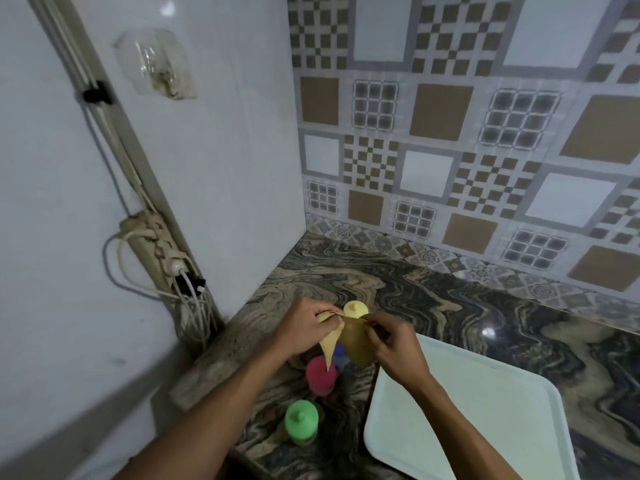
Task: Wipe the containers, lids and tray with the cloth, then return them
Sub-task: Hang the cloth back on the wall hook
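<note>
A yellow cloth (353,337) hangs between both hands above the counter. My left hand (304,329) pinches its upper left edge and my right hand (391,341) pinches its upper right edge. Below the cloth stand containers with knobbed lids: a yellow-lidded one (356,308) behind the hands, a pink-lidded one (320,375), a blue one (341,356) mostly hidden by the cloth, and a green-lidded one (301,422) nearest me. A pale white tray (485,420) lies flat on the counter to the right of the containers.
The marbled stone counter (450,306) meets a patterned tile wall (450,150) at the back and a plain white wall (207,168) on the left. A power strip with cables (162,258) hangs on the left wall.
</note>
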